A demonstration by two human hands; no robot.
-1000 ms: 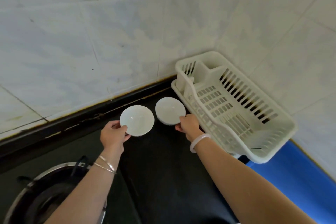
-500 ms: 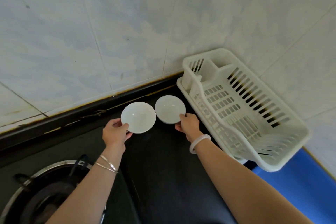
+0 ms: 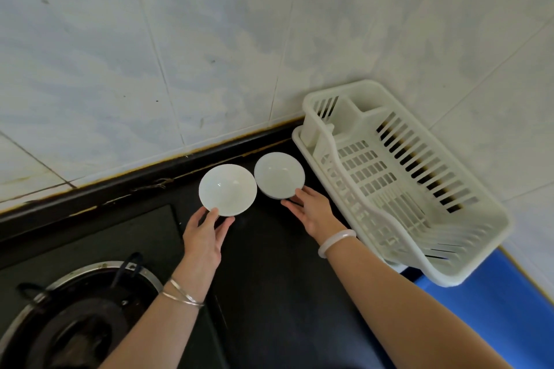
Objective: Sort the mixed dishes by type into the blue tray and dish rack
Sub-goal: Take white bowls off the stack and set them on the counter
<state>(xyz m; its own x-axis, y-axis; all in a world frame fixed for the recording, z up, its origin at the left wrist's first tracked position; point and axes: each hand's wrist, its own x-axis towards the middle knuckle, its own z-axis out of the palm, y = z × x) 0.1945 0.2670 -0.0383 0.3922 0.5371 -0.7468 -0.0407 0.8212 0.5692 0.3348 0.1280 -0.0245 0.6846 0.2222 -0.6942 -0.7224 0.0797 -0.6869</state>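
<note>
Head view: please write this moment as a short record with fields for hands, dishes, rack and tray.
left hand: holds the left white bowl by its near rim
right hand: fingers on the near rim of the right white bowl
bowls: side by side, over the black counter
dish rack: white, no dishes inside
blue tray: partly visible under the rack
stove burner: lower left

Blue tray (image 3: 491, 308) mostly hidden, seemingly under rack (image 3: 404, 177).
</note>
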